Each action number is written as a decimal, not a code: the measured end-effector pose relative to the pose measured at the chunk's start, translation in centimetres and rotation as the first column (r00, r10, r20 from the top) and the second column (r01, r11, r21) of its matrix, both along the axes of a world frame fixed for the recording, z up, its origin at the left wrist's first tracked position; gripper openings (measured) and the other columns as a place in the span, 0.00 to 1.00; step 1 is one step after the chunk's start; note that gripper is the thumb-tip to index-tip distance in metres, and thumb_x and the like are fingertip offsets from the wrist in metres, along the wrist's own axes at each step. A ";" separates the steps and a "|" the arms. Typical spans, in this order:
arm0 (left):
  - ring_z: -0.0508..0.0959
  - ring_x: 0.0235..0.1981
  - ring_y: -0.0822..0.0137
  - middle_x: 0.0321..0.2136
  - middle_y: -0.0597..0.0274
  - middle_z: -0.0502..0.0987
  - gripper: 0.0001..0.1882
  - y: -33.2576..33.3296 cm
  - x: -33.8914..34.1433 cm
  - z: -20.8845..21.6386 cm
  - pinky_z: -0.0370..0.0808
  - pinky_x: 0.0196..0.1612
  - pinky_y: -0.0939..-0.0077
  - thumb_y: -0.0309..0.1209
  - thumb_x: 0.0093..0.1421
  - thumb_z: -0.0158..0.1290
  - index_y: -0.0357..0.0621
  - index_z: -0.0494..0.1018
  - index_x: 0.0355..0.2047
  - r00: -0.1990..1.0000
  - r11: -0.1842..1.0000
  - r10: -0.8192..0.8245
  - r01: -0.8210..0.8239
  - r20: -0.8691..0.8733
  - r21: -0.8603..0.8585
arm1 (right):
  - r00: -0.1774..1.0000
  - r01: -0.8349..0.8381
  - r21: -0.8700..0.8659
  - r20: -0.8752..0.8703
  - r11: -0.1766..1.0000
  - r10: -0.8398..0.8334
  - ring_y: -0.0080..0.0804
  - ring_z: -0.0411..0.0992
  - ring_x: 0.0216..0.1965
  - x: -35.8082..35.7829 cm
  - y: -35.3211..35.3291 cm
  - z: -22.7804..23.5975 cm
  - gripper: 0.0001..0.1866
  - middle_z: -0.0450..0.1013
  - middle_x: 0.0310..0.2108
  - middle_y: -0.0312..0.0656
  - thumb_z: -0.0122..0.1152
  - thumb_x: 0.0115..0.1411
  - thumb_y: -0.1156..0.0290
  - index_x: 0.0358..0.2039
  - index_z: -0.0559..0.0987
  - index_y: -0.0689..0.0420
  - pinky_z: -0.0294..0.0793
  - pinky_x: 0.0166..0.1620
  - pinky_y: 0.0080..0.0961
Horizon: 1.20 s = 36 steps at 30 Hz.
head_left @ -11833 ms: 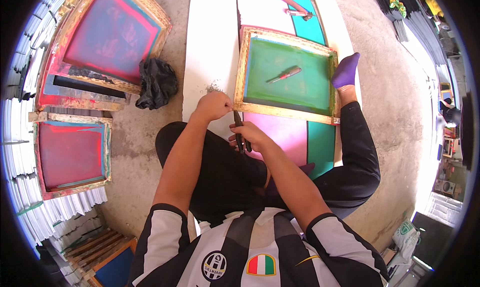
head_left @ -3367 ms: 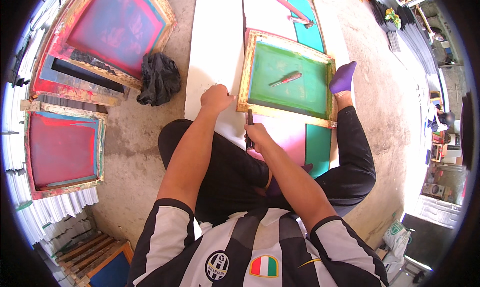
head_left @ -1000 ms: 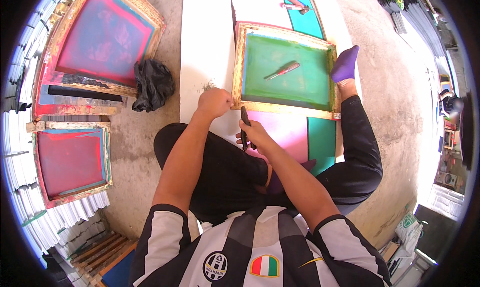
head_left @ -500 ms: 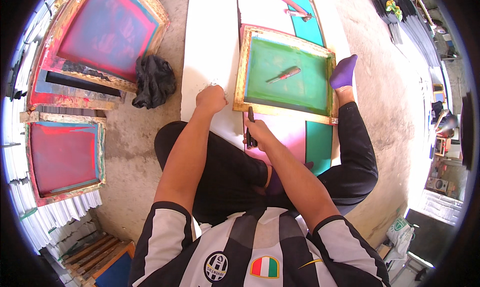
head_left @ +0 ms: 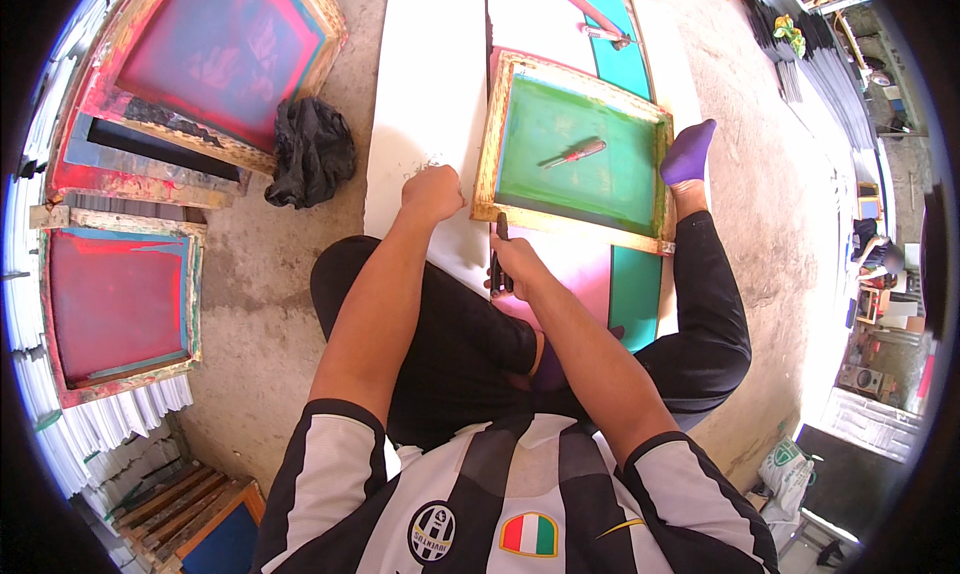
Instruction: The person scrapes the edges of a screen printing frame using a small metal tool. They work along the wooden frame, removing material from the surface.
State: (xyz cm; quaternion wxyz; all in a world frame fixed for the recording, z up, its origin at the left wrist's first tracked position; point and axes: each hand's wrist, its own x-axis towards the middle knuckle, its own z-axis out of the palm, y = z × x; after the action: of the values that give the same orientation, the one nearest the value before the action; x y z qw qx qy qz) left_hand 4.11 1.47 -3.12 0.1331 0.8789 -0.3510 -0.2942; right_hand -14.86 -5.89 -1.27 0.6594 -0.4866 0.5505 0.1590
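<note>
A wooden screen-printing frame with green mesh lies on the boards ahead of me, tilted slightly. On its mesh rests a screwdriver with a clear and reddish handle. My right hand is closed around black pliers, whose dark tip points away from me beside the frame's near left corner. My left hand is a closed fist over the white board, just left of the frame; whatever its fingers hold is hidden. Small dark specks lie on the board around that fist.
A hammer lies beyond the frame on a teal strip. My socked foot is against the frame's right side. More printing frames and a black plastic bag are at left. A person sits far right.
The whole view has shifted slightly. My left fist has moved a little to the right, while my right hand keeps its hold on the pliers. The frame and screwdriver stay in place.
</note>
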 end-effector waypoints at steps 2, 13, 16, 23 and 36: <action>0.85 0.37 0.50 0.32 0.50 0.85 0.12 -0.1 0.0 -0.1 0.81 0.42 0.55 0.41 0.50 0.68 0.46 0.86 0.29 1.000 1.000 0.000 0.000 -0.009 -0.001 | 1.000 0.005 -0.013 0.009 1.000 -0.005 0.41 0.71 0.23 -0.1 0.0 -0.6 0.25 0.68 0.28 0.45 0.53 0.71 0.54 0.42 0.71 0.70 0.74 0.24 0.44; 0.85 0.39 0.52 0.35 0.50 0.85 0.16 -0.2 0.0 0.6 0.81 0.43 0.55 0.43 0.51 0.68 0.45 0.85 0.33 1.000 0.998 -0.007 0.008 -0.011 0.062 | 1.000 -0.016 -0.067 0.005 0.998 0.016 0.40 0.71 0.23 0.1 -0.3 -0.8 0.24 0.69 0.29 0.47 0.54 0.70 0.57 0.43 0.72 0.72 0.74 0.26 0.42; 0.85 0.39 0.52 0.35 0.51 0.85 0.16 -0.1 -0.1 0.7 0.81 0.43 0.55 0.45 0.52 0.68 0.45 0.85 0.32 1.000 0.997 -0.005 0.005 0.000 0.070 | 0.999 0.034 -0.100 0.016 0.994 -0.033 0.39 0.72 0.24 0.0 0.4 -1.4 0.22 0.69 0.29 0.46 0.54 0.69 0.59 0.41 0.73 0.71 0.75 0.25 0.40; 0.85 0.38 0.52 0.34 0.51 0.85 0.19 -0.6 -0.1 1.2 0.81 0.42 0.55 0.49 0.52 0.67 0.45 0.85 0.32 1.000 0.993 -0.019 0.020 -0.010 0.116 | 0.996 -0.082 -0.214 -0.047 0.973 0.073 0.38 0.72 0.18 -0.4 0.3 -3.0 0.10 0.72 0.22 0.46 0.54 0.59 0.72 0.36 0.75 0.67 0.72 0.20 0.37; 0.84 0.36 0.52 0.32 0.54 0.85 0.16 -0.7 -0.3 1.8 0.80 0.41 0.57 0.45 0.52 0.66 0.46 0.85 0.32 0.998 0.999 -0.051 0.051 -0.047 0.017 | 0.953 -0.055 -0.143 0.287 0.988 0.095 0.33 0.71 0.14 -3.5 -1.0 -5.6 0.03 0.72 0.18 0.42 0.57 0.54 0.76 0.28 0.74 0.62 0.71 0.18 0.33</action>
State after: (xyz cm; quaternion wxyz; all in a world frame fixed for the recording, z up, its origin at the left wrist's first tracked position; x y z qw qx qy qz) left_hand 3.85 0.77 -1.34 0.1255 0.8638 -0.3674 -0.3211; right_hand -18.37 -6.89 -6.86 0.6933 -0.5683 0.4371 0.0728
